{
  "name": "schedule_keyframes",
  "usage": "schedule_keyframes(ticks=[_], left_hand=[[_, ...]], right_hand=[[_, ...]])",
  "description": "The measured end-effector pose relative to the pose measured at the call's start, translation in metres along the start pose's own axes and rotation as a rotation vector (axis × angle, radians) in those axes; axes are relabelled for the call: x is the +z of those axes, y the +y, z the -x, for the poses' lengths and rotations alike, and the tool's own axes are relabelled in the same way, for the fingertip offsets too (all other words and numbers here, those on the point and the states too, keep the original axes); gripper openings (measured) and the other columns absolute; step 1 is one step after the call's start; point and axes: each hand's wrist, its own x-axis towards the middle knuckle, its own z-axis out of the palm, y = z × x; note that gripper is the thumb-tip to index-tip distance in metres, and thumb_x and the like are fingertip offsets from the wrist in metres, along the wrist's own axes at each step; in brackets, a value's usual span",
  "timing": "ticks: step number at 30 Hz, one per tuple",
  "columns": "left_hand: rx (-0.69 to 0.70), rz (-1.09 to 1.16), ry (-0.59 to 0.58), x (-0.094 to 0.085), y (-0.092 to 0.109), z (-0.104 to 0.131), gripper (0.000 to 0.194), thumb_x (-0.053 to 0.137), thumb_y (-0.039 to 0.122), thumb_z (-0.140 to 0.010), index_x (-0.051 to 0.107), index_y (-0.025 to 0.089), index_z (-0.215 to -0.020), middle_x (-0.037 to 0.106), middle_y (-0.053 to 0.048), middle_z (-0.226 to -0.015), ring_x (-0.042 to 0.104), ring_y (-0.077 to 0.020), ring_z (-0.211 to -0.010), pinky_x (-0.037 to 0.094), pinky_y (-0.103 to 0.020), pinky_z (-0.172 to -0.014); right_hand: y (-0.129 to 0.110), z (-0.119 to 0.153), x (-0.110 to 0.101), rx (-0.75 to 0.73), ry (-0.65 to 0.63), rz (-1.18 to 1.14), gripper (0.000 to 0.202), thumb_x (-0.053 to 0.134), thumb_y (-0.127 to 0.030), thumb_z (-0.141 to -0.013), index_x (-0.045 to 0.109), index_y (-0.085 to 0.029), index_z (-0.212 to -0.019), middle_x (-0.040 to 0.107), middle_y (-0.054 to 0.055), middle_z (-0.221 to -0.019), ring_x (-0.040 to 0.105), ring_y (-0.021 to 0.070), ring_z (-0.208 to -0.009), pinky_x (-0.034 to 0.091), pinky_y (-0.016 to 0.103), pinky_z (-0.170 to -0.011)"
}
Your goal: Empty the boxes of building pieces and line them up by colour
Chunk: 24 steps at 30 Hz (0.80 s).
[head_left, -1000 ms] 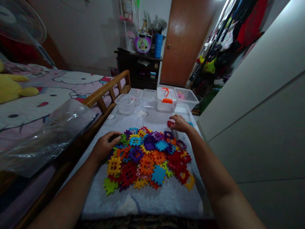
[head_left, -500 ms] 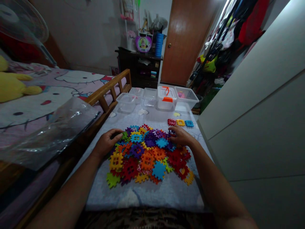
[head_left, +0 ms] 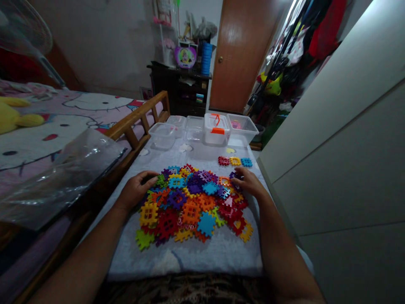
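A heap of colourful square interlocking plastic blocks (head_left: 190, 212) lies on the cloth-covered table. My left hand (head_left: 138, 188) rests at the heap's left edge, beside a green block (head_left: 162, 180), with thumb and fingers apart. At the upper right of the heap, my right hand (head_left: 250, 182) pinches a purple block (head_left: 234, 175) between thumb and fingers; part of that block is hidden. Beyond this hand, a red block (head_left: 223, 161), a yellow block (head_left: 235, 161) and a blue block (head_left: 246, 162) lie in a row, apart from the heap.
Along the table's far end stand clear plastic containers (head_left: 163, 136) and a lidded box (head_left: 217, 130) with orange clips. A wooden bed rail (head_left: 136, 118) borders the left side, with a plastic bag (head_left: 79, 164) on the bed. A white cabinet (head_left: 335, 169) flanks the right.
My right hand has shifted slightly right, away from the heap, with the purple block; orange and blue blocks beneath now show. The left hand stays by the heap. The whole view has shifted a little.
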Motion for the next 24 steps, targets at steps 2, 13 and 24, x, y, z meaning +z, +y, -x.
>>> schedule_keyframes(ticks=[2,13,24], left_hand=[[-0.003,-0.003,0.003,0.0,-0.001,0.0,0.05,0.06,0.063,-0.076,0.073,0.02,-0.098,0.076,-0.007,-0.102,0.069,-0.0287,-0.097,0.052,-0.039,-0.095],[-0.009,-0.003,-0.003,0.001,-0.007,-0.002,0.051,0.06,0.063,-0.077,0.073,0.019,-0.1,0.076,-0.008,-0.106,0.069,-0.0293,-0.099,0.051,-0.039,-0.098],[-0.007,-0.002,0.022,0.001,-0.002,0.0,0.045,0.06,0.059,-0.077,0.073,0.021,-0.097,0.077,-0.007,-0.102,0.07,-0.028,-0.096,0.053,-0.039,-0.095]], right_hand=[[0.003,-0.001,0.003,0.011,0.047,-0.064,0.04,0.063,-0.034,-0.086,0.062,-0.018,-0.122,0.069,0.012,-0.117,0.067,0.0238,-0.104,0.052,0.038,-0.093],[0.005,0.012,-0.014,0.102,-0.162,0.062,0.039,0.072,-0.044,-0.079,0.064,-0.018,-0.107,0.07,0.006,-0.091,0.064,0.0198,-0.079,0.048,0.031,-0.071],[0.003,0.008,0.002,-0.039,-0.183,-0.096,0.045,0.073,-0.035,-0.076,0.063,-0.02,-0.117,0.066,0.008,-0.114,0.063,0.0206,-0.094,0.051,0.036,-0.085]])
